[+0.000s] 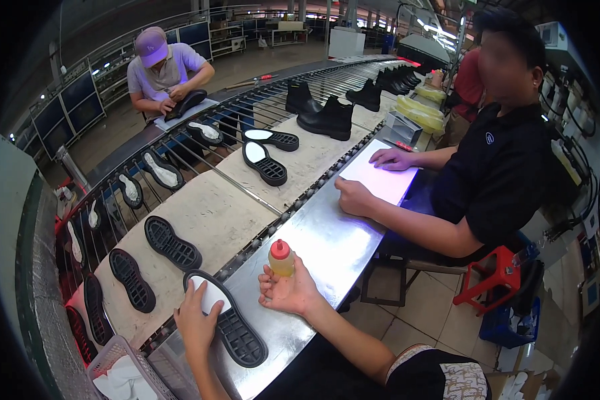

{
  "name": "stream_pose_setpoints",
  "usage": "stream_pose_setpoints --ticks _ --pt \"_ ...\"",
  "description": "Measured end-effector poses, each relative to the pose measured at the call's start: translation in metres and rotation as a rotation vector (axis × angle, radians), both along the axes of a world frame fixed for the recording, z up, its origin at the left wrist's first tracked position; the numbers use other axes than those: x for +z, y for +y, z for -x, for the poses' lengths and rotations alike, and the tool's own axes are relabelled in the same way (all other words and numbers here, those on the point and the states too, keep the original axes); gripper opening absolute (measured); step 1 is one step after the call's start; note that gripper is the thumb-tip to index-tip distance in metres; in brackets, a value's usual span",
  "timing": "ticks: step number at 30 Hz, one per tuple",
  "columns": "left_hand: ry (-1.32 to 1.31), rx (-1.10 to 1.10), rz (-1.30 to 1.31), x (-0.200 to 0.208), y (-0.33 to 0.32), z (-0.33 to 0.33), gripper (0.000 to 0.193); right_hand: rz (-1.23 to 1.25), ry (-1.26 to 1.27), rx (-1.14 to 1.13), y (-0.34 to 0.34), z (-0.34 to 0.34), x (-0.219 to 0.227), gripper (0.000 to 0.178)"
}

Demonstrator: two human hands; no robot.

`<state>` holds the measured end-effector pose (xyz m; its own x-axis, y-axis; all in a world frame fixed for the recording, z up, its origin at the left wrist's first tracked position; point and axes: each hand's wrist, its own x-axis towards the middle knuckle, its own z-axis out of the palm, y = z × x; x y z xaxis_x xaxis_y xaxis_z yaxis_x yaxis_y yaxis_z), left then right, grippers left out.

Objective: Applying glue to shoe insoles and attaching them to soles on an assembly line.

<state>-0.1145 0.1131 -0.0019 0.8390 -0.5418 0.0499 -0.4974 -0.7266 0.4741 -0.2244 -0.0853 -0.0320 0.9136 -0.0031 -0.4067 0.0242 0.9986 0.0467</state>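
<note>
Factory hall with a slatted conveyor (327, 79) curving away into the background; a steel bench (333, 230) runs along its near side. Beside the conveyor's near edge, on the bench, lies a black shoe sole (239, 333), tread cavities upward, with a white insert (212, 291) at one end. The left hand (197, 319) rests over this insert, fingers and thumb spread apart. The right hand (292, 291), well apart from the left and also on the conveyor's near side, is turned palm up and curled about the lower part of a yellowish bottle (283, 265) with a red cap; the exact grip is partly hidden. On the conveyor's near half lie further black soles (173, 243) and, farther along, black boots (325, 120); on its far half, soles filled with white material (163, 172). Near the conveyor's close end stands a pale basket (102, 353) containing white pieces (125, 381). On the conveyor's near side, a co-worker in black (497, 173) rests both hands on a lit white panel (370, 163); on its far side, a capped person (165, 70) handles a dark shoe (188, 105).
</note>
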Motion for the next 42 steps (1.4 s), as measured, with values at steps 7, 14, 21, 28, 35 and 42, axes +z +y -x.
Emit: stream_pose_setpoints --ticks 7,14,21,28,35,42 --pt "-0.079 0.024 -0.094 0.0 -0.001 0.006 0.062 0.003 0.005 0.016 0.001 0.0 -0.003 0.069" --pt "0.02 -0.006 -0.033 -0.004 0.007 -0.002 0.071 -0.007 -0.005 0.018 0.001 -0.001 -0.003 0.067" --pt "0.016 0.029 -0.015 -0.004 0.009 -0.001 0.076 0.007 -0.025 0.036 0.004 -0.003 -0.007 0.074" --pt "-0.112 0.187 -0.219 0.017 -0.005 0.019 0.067 0.031 -0.015 0.036 0.003 -0.003 -0.005 0.082" --pt "-0.274 0.086 -0.191 0.008 0.001 0.022 0.047 0.073 0.017 -0.003 0.006 -0.004 -0.009 0.083" --pt "-0.283 -0.021 -0.346 0.012 0.008 0.039 0.044 0.415 0.302 -0.165 0.043 0.05 -0.011 0.036"
